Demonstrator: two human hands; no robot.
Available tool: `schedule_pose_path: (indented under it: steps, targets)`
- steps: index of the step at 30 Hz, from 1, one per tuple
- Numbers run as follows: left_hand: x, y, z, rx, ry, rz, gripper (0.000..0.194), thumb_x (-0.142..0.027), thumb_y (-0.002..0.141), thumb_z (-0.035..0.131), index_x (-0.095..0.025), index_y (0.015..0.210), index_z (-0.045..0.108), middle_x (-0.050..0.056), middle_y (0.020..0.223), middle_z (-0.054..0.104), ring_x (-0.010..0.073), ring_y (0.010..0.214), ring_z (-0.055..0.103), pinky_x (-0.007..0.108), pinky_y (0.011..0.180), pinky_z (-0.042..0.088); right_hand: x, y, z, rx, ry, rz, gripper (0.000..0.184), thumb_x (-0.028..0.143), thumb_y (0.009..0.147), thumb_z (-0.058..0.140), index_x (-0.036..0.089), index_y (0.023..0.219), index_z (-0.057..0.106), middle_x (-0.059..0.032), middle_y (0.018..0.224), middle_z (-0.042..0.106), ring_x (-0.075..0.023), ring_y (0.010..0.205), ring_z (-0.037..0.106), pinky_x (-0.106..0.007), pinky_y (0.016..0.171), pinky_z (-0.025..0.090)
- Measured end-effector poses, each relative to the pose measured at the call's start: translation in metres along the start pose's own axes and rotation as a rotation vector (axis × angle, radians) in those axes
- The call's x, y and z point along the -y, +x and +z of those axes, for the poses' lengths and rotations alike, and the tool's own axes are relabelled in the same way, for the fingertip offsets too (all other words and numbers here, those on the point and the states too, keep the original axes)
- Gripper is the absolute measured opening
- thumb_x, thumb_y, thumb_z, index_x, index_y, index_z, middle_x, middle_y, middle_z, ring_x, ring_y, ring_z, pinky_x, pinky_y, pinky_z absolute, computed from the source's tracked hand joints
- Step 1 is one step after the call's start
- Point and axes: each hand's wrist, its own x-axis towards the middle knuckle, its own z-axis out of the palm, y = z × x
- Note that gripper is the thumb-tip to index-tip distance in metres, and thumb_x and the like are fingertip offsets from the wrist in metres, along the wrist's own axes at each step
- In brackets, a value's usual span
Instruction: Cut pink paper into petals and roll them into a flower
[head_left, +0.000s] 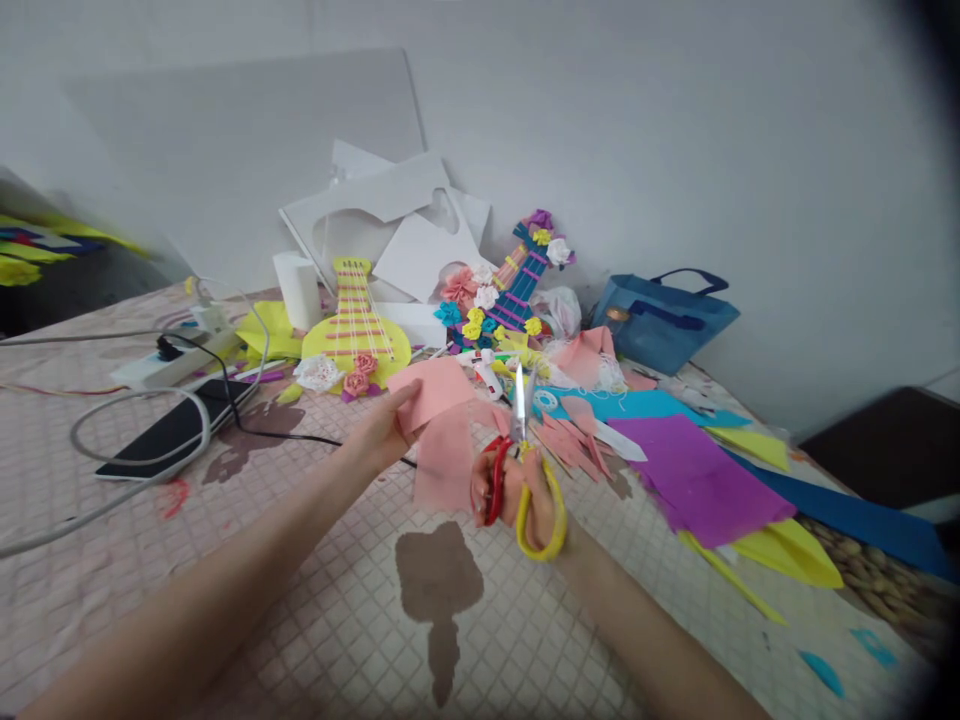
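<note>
My left hand (382,432) pinches a folded piece of pink crepe paper (436,392) by its left edge, and a lower flap of pink hangs beneath it. In my right hand (516,490) is a pair of scissors (522,405) with one red and one yellow handle. The blades point up and away from me, slightly apart, just right of the paper and not touching it. Beyond the scissors lie cut pink paper petals (574,445) and a white and red glue gun (487,375).
A yellow paper guitar (356,340) and a flowered blue one (517,290) stand at the back by white board offcuts (427,240). To the right are purple paper (697,475) and a blue bag (667,320). Cables run past a tablet-like black slab (176,425) and power strip (172,362).
</note>
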Motion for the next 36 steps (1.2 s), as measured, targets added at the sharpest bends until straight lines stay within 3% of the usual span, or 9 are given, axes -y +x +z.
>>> schedule_pose_path:
  steps: [6,10,26,36]
  targets:
    - [-0.006,0.003,-0.002,-0.012,-0.054,0.074,0.009,-0.009,0.081,0.059,-0.016,0.086,0.062,-0.001,0.064,0.069,0.0107,0.049,0.065,0.018,0.046,0.055,-0.01,-0.011,0.014,0.344,0.138,0.222,0.076,0.083,0.069,0.033,0.013,0.088,0.057,-0.0009,0.07,0.046,-0.0135,0.059,0.048,-0.032,0.055,0.048]
    - [-0.007,0.005,-0.004,0.005,-0.068,0.087,0.008,-0.009,0.082,0.058,-0.015,0.084,0.062,-0.002,0.065,0.07,0.0105,0.05,0.065,0.018,0.046,0.055,-0.011,-0.016,0.018,0.452,0.263,0.342,0.085,0.086,0.067,0.023,0.012,0.092,0.057,-0.0017,0.071,0.046,-0.014,0.061,0.048,-0.032,0.056,0.047]
    - [-0.01,0.006,-0.004,-0.035,-0.048,0.089,0.022,-0.015,0.079,0.063,-0.017,0.101,0.062,0.001,0.07,0.071,0.0103,0.053,0.066,0.013,0.048,0.053,-0.011,-0.017,0.016,0.467,0.312,0.36,0.088,0.085,0.069,0.019,0.011,0.094,0.058,-0.0019,0.07,0.046,-0.0141,0.061,0.047,-0.032,0.059,0.045]
    - [-0.009,0.002,-0.001,-0.004,-0.058,0.092,0.01,-0.009,0.081,0.058,-0.015,0.088,0.062,0.0,0.068,0.07,0.0101,0.053,0.066,0.015,0.048,0.054,-0.008,-0.018,0.016,0.464,0.319,0.358,0.086,0.084,0.07,0.021,0.011,0.095,0.058,-0.0016,0.07,0.046,-0.0139,0.061,0.046,-0.031,0.058,0.045]
